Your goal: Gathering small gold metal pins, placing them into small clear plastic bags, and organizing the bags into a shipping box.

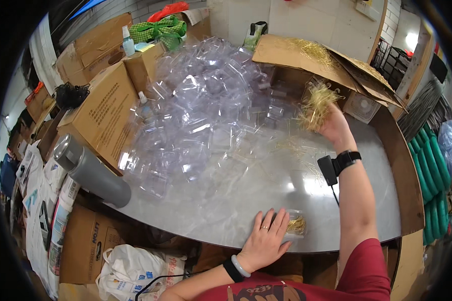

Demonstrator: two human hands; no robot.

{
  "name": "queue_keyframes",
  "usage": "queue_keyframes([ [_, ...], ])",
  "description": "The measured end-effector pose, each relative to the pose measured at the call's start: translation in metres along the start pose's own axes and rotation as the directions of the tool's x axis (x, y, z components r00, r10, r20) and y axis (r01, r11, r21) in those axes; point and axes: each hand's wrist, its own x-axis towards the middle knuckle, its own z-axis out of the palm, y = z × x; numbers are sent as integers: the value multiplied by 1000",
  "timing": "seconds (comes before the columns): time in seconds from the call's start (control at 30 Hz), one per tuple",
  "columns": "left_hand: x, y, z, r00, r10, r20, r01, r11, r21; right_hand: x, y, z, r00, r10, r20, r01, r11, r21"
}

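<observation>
My right hand is raised at the far right of the table, closed around a loose bunch of thin gold wire hooks. Thin wires stick out on all sides of the grip. Near the table's front edge my left hand lies flat, fingers stretched out and holding nothing. Beside its fingertips and thumb sits a small clear plastic box with more gold wire hooks in it. Whether the fingers touch the box's side I cannot tell. A big heap of clear plastic boxes covers the table's left and back.
Stray gold wires lie on the grey table. At the back right stands an opened cardboard carton, gold wires on its flaps. A grey bottle leans at the left edge by a large carton. A cardboard wall borders the right side.
</observation>
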Motion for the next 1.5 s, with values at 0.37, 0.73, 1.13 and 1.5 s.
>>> queue_keyframes([
  [0.37, 2, -1, 3, 1000, 8, -18, -8, 1000, -14, 7, -4, -29, 963, -11, -268, 19, 999, 28],
  [0.73, 2, 0, 1, 1000, 6, 8, -6, 1000, -12, 14, 7, -33, 955, -25, -295, 58, 993, 102],
  [1.13, 1, -1, 2, 1000, 9, 19, -10, 1000, 25, 27, -7, -84, 875, -89, -477, -74, 947, -313],
  [1.5, 2, 1, 1, 1000, 3, 28, -4, 1000, 30, -21, -62, -102, 861, -362, -357, 443, 878, 179],
])
